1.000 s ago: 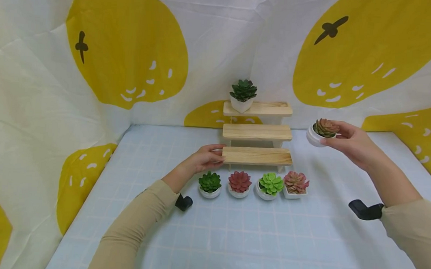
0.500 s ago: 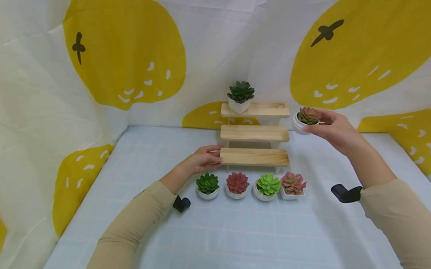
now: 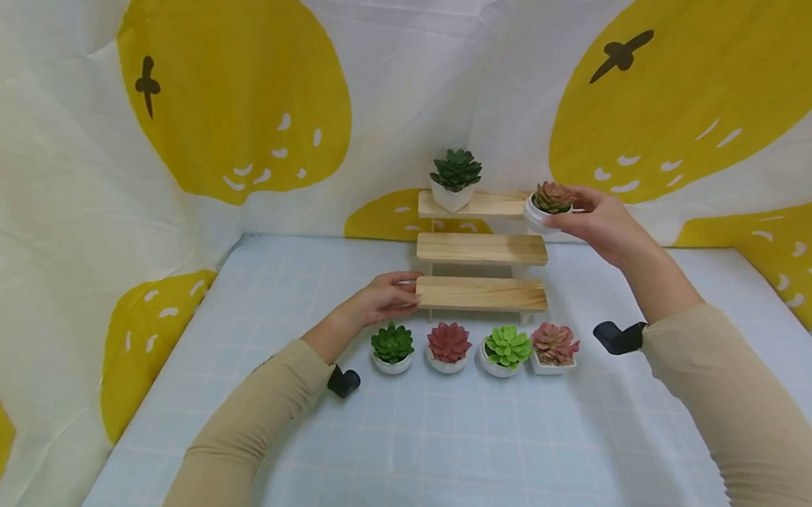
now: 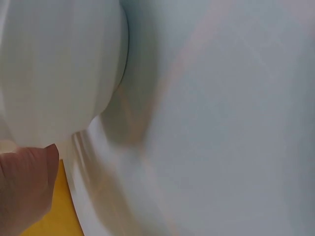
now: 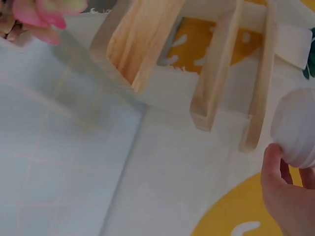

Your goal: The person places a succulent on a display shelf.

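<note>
The right hand is holding a reddish-brown succulent in a round white pot, its thumb and fingers pinching the pot's side. This plant is hovering by the right end of the top board of a three-tier wooden stand, with a slim gap showing between pot and board in the right wrist view. The left hand is gripping the left end of the stand's bottom board, its fingers bending about the edge.

A dark green succulent in an angular white pot is sitting toward the left end of the stand's top board. Four more potted plants are standing in a row just in front of the stand: from its left to its right, a green succulent, a red succulent, a lime-green succulent and a pink succulent, the last one resting in a square white pot. A pale blue checked cloth is covering the table beneath the stand, and a white sheet with yellow fruit prints is hanging behind it
</note>
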A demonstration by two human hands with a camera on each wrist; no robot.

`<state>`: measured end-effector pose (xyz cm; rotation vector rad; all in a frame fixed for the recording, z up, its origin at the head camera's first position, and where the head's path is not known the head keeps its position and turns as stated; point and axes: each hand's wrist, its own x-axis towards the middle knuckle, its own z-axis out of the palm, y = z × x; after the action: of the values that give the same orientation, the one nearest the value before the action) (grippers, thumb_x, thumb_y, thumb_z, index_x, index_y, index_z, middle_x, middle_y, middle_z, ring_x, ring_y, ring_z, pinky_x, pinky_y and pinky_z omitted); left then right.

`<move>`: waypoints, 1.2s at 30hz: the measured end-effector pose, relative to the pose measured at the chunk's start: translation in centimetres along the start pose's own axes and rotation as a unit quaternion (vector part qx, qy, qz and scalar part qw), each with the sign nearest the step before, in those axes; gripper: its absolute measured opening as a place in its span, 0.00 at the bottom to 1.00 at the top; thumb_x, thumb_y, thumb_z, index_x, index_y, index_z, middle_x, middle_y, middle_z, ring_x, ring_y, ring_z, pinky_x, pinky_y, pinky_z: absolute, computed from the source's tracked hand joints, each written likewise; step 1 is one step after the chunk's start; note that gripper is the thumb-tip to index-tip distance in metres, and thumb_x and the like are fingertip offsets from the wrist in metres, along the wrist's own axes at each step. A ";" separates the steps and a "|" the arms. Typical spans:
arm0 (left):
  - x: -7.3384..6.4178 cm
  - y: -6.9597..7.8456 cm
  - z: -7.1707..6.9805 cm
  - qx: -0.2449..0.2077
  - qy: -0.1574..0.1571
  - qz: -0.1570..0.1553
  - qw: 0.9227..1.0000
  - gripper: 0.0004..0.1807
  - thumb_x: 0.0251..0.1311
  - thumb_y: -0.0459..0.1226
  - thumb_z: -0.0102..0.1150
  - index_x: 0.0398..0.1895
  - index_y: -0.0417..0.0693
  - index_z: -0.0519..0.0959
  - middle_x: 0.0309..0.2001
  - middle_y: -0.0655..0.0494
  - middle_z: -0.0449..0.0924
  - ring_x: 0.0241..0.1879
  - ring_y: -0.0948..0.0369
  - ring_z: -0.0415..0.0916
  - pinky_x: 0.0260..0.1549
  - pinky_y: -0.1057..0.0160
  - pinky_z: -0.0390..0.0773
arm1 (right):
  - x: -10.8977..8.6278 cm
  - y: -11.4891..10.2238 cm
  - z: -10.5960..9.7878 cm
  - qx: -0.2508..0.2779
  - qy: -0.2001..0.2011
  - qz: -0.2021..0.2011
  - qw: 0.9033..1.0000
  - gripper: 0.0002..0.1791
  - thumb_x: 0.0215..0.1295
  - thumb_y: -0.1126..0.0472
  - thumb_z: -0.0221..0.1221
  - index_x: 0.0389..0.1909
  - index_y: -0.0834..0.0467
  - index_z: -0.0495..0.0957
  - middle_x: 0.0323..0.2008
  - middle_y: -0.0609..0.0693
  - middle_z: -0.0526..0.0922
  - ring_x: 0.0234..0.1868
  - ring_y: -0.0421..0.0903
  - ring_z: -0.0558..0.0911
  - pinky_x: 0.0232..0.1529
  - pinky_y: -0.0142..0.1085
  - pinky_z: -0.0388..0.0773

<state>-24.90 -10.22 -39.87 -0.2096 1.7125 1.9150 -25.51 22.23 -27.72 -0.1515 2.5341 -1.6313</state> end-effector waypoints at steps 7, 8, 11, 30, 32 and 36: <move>0.0 -0.1 0.1 -0.001 -0.003 0.004 1.000 0.30 0.59 0.21 0.53 0.66 0.43 0.65 0.62 0.41 0.66 0.44 0.57 0.73 0.41 0.64 0.78 | 1.2 -0.7 0.8 0.029 0.008 0.011 0.999 0.41 0.60 0.58 0.62 0.70 0.61 0.53 0.51 0.50 0.65 0.48 0.42 0.69 0.53 0.30 0.71; 0.0 -0.1 0.1 -0.001 -0.003 0.005 1.000 0.31 0.58 0.21 0.53 0.66 0.43 0.65 0.62 0.42 0.66 0.44 0.57 0.73 0.42 0.64 0.78 | 1.4 -0.8 0.9 0.035 0.010 0.012 0.999 0.40 0.60 0.59 0.62 0.70 0.61 0.53 0.51 0.50 0.64 0.48 0.42 0.69 0.55 0.31 0.70; 0.0 -0.1 0.1 -0.003 -0.004 0.006 1.000 0.31 0.58 0.21 0.53 0.66 0.43 0.65 0.62 0.42 0.66 0.44 0.57 0.73 0.43 0.63 0.78 | 2.0 -0.9 1.2 0.049 0.018 0.014 0.999 0.40 0.60 0.60 0.63 0.70 0.62 0.54 0.50 0.50 0.65 0.49 0.44 0.69 0.59 0.36 0.67; 0.0 0.0 -0.1 -0.007 -0.004 0.000 1.000 0.31 0.58 0.21 0.53 0.66 0.44 0.64 0.62 0.42 0.66 0.45 0.57 0.73 0.45 0.62 0.77 | 4.6 -2.1 3.2 0.068 0.046 0.022 0.996 0.37 0.56 0.63 0.65 0.67 0.61 0.61 0.50 0.52 0.66 0.46 0.45 0.67 0.53 0.35 0.72; 0.0 0.0 -0.1 -0.007 -0.004 0.000 1.000 0.31 0.58 0.21 0.53 0.66 0.44 0.64 0.62 0.42 0.66 0.45 0.57 0.73 0.45 0.62 0.77 | 4.7 -2.1 3.4 0.072 0.046 0.017 0.996 0.37 0.57 0.64 0.64 0.67 0.62 0.61 0.48 0.51 0.67 0.45 0.44 0.68 0.49 0.33 0.73; 0.0 0.1 -0.1 -0.006 -0.002 -0.002 1.000 0.31 0.58 0.22 0.54 0.66 0.44 0.65 0.62 0.42 0.67 0.44 0.58 0.73 0.44 0.62 0.78 | 5.0 -2.4 3.7 0.076 0.047 0.015 0.996 0.37 0.57 0.65 0.64 0.67 0.62 0.60 0.49 0.52 0.67 0.44 0.44 0.69 0.52 0.35 0.72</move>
<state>-25.01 -10.30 -39.80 -0.2136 1.6967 1.9215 -29.85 17.19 -27.31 -0.0205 2.4526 -1.8519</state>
